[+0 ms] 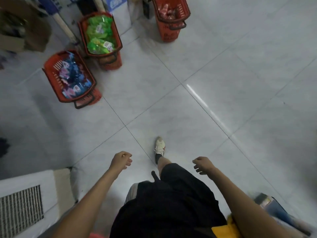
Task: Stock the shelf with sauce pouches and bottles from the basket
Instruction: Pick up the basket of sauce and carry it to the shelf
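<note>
Three red baskets stand on the tiled floor ahead. The nearest basket (51, 78) at the left holds blue and pink pouches (72, 78). Behind it a second basket (118, 40) is full of green pouches (99, 36). A third basket (169, 34) at the top holds red packs (169, 12). My left hand (122, 159) hangs low with fingers loosely curled, holding nothing. My right hand (202, 164) also hangs loosely curled and holds nothing. Both hands are far from the baskets. No shelf shows clearly.
My white shoe (159, 145) steps forward on pale floor tiles. A brown cardboard box (25, 31) sits at the upper left. A white unit with a vent grille (20, 208) stands at the lower left. A blue object (274, 208) lies at the lower right.
</note>
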Demonstrator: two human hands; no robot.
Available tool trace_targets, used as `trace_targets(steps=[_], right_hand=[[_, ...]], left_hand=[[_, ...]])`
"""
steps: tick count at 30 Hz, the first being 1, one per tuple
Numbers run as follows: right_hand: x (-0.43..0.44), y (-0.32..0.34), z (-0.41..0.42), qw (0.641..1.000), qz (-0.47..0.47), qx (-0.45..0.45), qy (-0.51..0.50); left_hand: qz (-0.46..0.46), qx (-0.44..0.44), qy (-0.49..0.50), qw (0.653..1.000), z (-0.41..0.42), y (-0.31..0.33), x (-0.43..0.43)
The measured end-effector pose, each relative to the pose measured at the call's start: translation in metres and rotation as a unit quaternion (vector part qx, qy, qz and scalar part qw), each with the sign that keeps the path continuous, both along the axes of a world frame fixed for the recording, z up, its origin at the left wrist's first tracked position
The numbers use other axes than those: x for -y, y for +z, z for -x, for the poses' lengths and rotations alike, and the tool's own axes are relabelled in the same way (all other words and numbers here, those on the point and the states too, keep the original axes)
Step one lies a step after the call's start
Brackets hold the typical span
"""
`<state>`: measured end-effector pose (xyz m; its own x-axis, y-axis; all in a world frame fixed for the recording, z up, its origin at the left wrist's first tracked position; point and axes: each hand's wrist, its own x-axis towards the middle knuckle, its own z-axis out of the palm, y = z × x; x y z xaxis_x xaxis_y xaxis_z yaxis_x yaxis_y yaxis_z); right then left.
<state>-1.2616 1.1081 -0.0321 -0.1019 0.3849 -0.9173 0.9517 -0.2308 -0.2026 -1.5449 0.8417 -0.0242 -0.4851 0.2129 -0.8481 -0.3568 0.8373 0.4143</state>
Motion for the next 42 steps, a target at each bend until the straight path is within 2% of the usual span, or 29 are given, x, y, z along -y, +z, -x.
trace_targets(steps=[5,12,16,22,27,34,38,42], right_hand=[[-0.101,0.009,0.152,0.994,-0.069,-0.053,0.060],[-0.192,0.026,0.350,0.984,-0.063,-0.127,0.108],[-0.237,0.018,0.437,0.981,-0.066,-0.125,0.132],[-0.303,0.012,0.503,0.990,-0.068,-0.049,0.113],[-0.358,0.013,0.521,0.996,-0.052,0.013,0.068],[-0.452,0.000,0.577,0.999,-0.027,0.034,-0.009],[-0.531,-0.017,0.636,0.999,-0.024,0.016,-0.041],[-0.610,-0.019,0.713,0.999,-0.037,-0.017,-0.024]], left_hand=[[0.041,0.019,0.047,0.998,0.083,0.003,-0.036],[0.113,0.083,0.105,0.984,0.175,-0.009,-0.065],[0.128,0.104,0.099,0.981,0.254,-0.025,-0.104],[0.106,0.098,0.045,0.989,0.406,-0.029,-0.221],[0.058,0.041,-0.004,0.997,0.543,-0.022,-0.359],[-0.019,-0.007,-0.040,0.999,0.683,-0.038,-0.544],[0.003,-0.011,-0.052,0.999,0.729,-0.053,-0.614],[0.063,0.005,-0.094,0.994,0.755,-0.058,-0.658]])
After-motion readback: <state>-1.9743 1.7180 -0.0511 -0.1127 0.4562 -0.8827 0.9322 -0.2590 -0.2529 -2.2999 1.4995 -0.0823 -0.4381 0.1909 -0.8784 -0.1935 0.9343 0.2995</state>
